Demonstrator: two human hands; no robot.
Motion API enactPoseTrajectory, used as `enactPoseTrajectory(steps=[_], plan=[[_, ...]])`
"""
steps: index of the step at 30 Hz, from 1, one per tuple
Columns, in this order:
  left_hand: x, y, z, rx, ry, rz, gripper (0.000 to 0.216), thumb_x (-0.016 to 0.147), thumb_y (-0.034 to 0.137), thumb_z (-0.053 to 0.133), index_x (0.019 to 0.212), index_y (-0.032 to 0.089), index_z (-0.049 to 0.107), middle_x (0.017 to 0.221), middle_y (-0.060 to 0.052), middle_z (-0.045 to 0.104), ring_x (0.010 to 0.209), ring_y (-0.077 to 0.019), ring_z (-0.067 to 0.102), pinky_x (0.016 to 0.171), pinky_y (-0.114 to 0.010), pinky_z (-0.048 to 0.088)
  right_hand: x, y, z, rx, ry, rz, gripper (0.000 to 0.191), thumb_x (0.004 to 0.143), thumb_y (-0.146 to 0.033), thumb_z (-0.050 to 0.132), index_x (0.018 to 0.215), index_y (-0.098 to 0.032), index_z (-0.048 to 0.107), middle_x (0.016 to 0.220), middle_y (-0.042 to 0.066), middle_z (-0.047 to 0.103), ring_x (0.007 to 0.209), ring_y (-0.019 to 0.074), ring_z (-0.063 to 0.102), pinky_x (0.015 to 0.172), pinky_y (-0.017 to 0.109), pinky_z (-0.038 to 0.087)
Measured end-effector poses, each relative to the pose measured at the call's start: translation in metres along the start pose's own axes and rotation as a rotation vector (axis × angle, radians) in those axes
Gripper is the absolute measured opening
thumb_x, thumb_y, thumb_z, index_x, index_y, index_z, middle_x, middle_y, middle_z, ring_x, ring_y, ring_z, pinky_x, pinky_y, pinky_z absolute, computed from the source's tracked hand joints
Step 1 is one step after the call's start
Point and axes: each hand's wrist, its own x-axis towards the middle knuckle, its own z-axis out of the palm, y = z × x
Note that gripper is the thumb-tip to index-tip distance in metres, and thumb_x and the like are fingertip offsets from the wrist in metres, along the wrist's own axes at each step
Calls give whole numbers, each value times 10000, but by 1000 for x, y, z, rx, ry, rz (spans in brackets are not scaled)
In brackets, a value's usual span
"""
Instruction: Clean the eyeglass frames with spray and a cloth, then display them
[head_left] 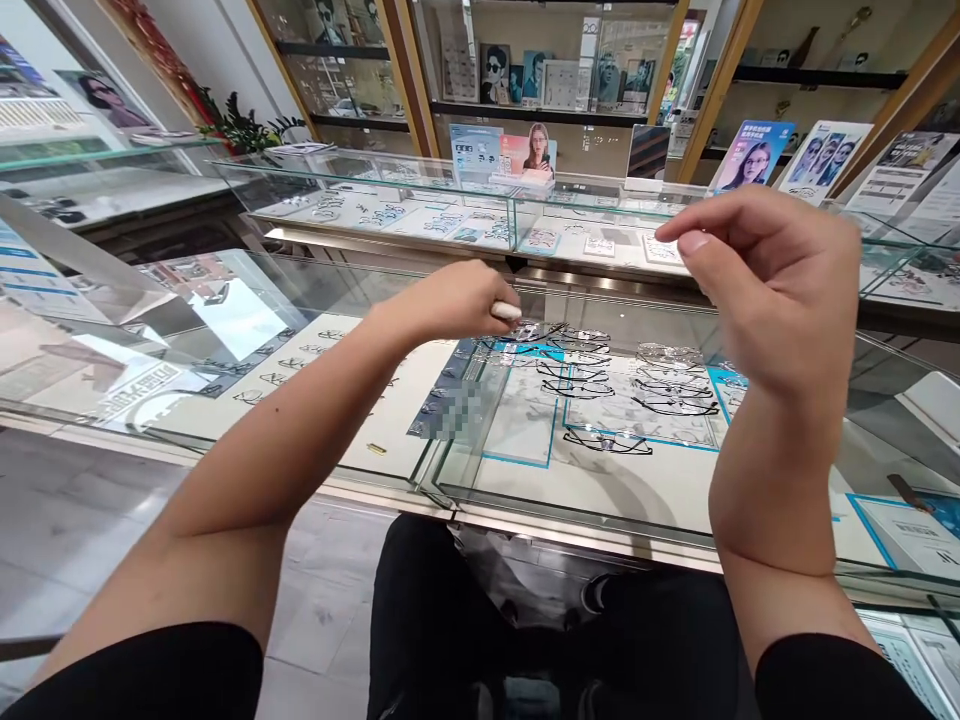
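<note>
My left hand (459, 300) reaches over the glass display counter (517, 488), its fingers closed around a small white piece (506, 311). Only the end of that piece shows, so its kind is unclear. Just below and right of it lie several eyeglasses (577, 380) in rows inside the case. My right hand (787, 270) is raised higher, above the right part of the counter. Its thumb and index finger meet in a pinch; anything between them is too small or hidden to make out. A single dark-framed pair of eyeglasses (607, 443) rests nearer the front.
A second glass counter (382, 215) with more frames runs along the back, with advertising cards (529, 150) standing on it. Wooden shelves (551, 55) rise behind. Blue-edged sheets (517, 415) lie under the eyewear. The counter's front edge (585, 535) is close to my knees.
</note>
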Motion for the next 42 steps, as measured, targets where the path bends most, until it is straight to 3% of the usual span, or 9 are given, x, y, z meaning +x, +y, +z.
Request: enactPoseTrajectory(steps=[4, 8, 17, 27, 34, 39, 42], plan=[[-5, -18, 31, 196, -139, -76, 140, 849, 217, 707, 711, 229, 724, 723, -28, 716, 688, -195, 590, 658, -344, 292, 0, 0, 1, -36, 23, -34, 223, 939, -46, 683, 898, -202, 838, 612, -32, 515, 581, 110, 376, 561, 352, 205], [-8, -23, 58, 236, -224, -112, 141, 876, 249, 703, 745, 228, 752, 778, -55, 758, 745, -229, 654, 680, -336, 321, 2, 3, 1, -17, 43, -50, 201, 889, -27, 740, 862, -199, 840, 582, -35, 505, 563, 109, 389, 540, 353, 201], [-7, -37, 95, 243, -265, -100, 160, 896, 272, 666, 819, 240, 802, 868, -85, 802, 800, -251, 693, 696, -335, 353, 0, 1, 2, -44, 63, -42, 186, 872, -64, 824, 779, -223, 798, 592, -18, 555, 571, 124, 440, 552, 344, 240], [-6, -41, 101, 280, -310, -84, 230, 947, 360, 643, 946, 259, 850, 940, -86, 842, 873, -256, 740, 676, -321, 354, 1, 2, 1, -50, 98, -68, 249, 815, 16, 733, 748, -220, 775, 587, -4, 579, 606, 144, 513, 547, 337, 269], [7, -52, 95, 260, -241, -170, 264, 945, 378, 615, 981, 257, 846, 974, -90, 841, 914, -270, 739, 674, -330, 362, -3, -5, -3, 5, -105, 40, 217, 955, -111, 705, 833, -254, 813, 601, -33, 547, 543, 127, 413, 533, 353, 248], [25, -58, 102, 268, -246, -180, 244, 906, 363, 653, 1004, 258, 850, 959, -96, 829, 903, -262, 735, 684, -308, 386, -3, -11, -5, -38, -118, 107, 180, 961, -328, 822, 788, -287, 795, 610, -22, 575, 553, 152, 436, 533, 349, 358], [33, -60, 109, 289, -255, -194, 257, 903, 401, 671, 985, 241, 854, 952, -117, 822, 893, -263, 736, 707, -298, 424, -2, -12, -6, -42, -128, 92, 220, 976, -317, 775, 758, -286, 772, 586, -21, 549, 547, 158, 408, 510, 359, 319]])
